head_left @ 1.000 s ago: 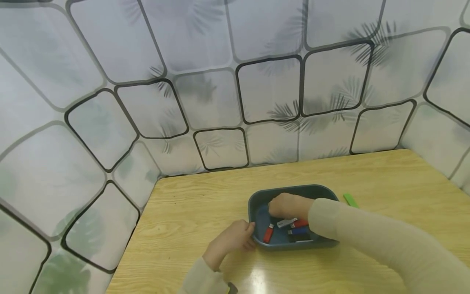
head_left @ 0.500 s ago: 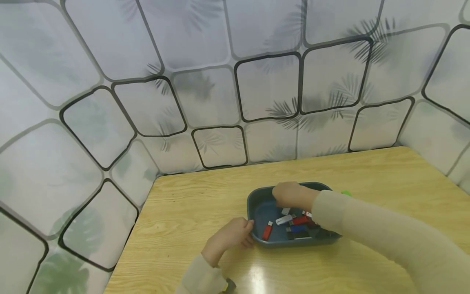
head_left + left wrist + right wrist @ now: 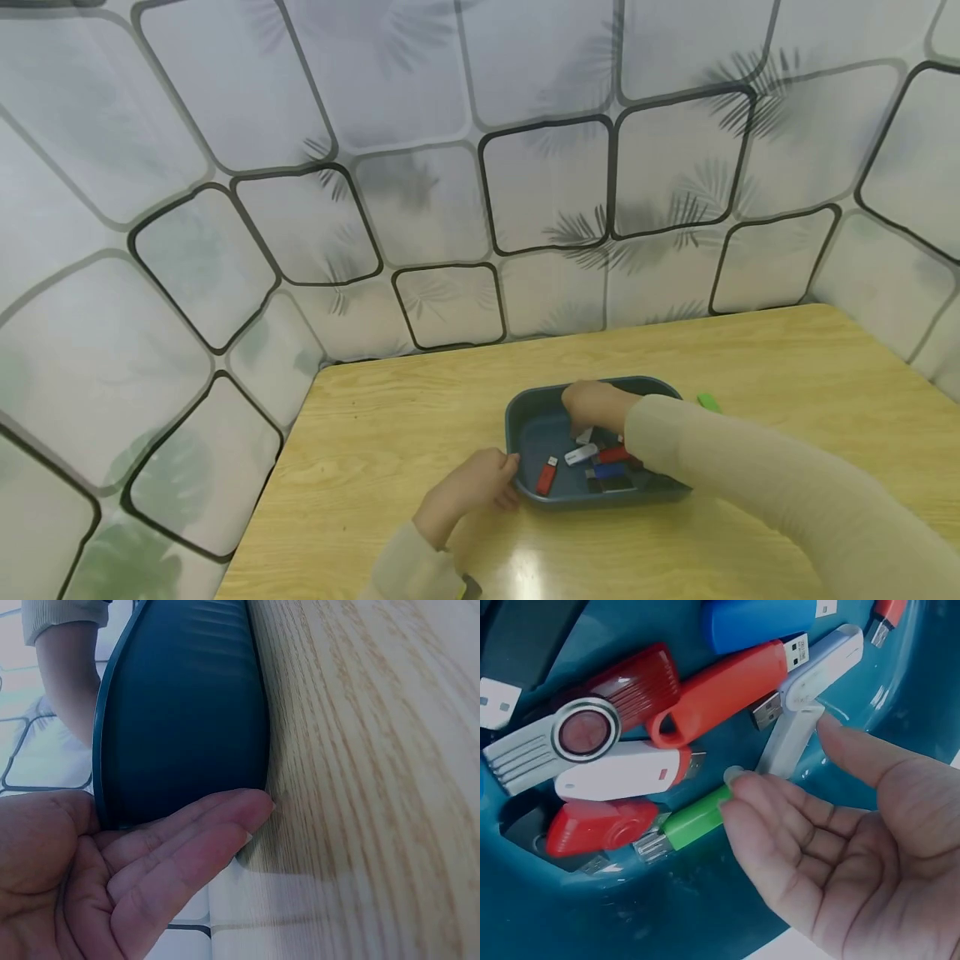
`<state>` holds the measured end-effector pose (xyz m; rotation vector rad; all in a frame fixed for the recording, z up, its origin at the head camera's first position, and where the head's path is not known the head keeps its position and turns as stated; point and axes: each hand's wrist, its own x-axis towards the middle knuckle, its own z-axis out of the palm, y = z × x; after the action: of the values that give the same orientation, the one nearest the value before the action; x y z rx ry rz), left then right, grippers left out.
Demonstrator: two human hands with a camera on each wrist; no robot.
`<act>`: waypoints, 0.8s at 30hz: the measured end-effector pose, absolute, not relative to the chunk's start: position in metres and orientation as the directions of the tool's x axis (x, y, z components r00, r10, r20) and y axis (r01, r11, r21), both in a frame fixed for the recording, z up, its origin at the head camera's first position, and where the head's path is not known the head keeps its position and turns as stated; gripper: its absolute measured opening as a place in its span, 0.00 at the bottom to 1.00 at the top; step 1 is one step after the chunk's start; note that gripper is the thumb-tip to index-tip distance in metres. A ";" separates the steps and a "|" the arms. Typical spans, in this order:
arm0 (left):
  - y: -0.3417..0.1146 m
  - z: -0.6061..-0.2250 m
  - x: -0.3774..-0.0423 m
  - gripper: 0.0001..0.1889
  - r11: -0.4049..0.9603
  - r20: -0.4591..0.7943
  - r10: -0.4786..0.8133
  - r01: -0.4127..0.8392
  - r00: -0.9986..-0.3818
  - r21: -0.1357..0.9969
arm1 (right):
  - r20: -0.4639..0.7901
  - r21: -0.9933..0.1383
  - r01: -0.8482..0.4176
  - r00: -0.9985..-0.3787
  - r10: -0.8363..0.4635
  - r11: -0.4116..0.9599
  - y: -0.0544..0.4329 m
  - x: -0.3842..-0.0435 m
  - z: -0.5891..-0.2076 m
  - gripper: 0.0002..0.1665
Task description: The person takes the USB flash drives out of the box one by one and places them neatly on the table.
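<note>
A dark blue plastic bin (image 3: 555, 502) on the table holds several USB sticks. My left hand (image 3: 476, 483) grips its left end, thumb at the rim, fingers along the outer wall (image 3: 180, 712). Down inside the bin is my right hand (image 3: 596, 404). Its fingers are loosely bent and its thumb stands apart. In the right wrist view the thumb tip is right at a white USB stick (image 3: 786, 746), while the fingertips are at the end of a green one (image 3: 694, 819). Near them lie an orange-red stick (image 3: 727, 690), a blue one (image 3: 757, 622) and a swivel one (image 3: 585, 729).
A bright green item (image 3: 708, 403) lies on the wooden table (image 3: 397, 433) behind the bin's right side, partly covered by the right sleeve (image 3: 720, 450). Patterned cloth walls (image 3: 442, 208) stand around the table's back and sides.
The right hand has shifted slightly right and back within the bin, uncovering a pale USB stick below it. The left hand keeps its hold on the bin's end.
</note>
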<state>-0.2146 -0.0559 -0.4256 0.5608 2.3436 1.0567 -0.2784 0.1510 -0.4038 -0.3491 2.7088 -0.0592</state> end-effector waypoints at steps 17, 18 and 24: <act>-0.058 -0.429 -0.211 0.24 0.581 -0.253 0.567 0.163 -0.784 0.797 | -0.377 -0.146 -0.211 -0.891 -0.252 0.967 0.141 -0.273 -0.403 0.11; -0.058 -0.429 -0.211 0.24 0.578 -0.249 0.568 0.165 -0.784 0.799 | -0.379 -0.134 -0.214 -0.891 -0.250 0.968 0.140 -0.273 -0.403 0.11; -0.059 -0.427 -0.211 0.24 0.572 -0.237 0.577 0.180 -0.782 0.800 | -0.393 -0.074 -0.233 -0.887 -0.243 0.970 0.138 -0.272 -0.400 0.09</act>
<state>-0.2115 -0.0589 -0.4273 0.6068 2.3269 1.1074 -0.2721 0.1377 -0.4001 -0.3417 2.7094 -0.0343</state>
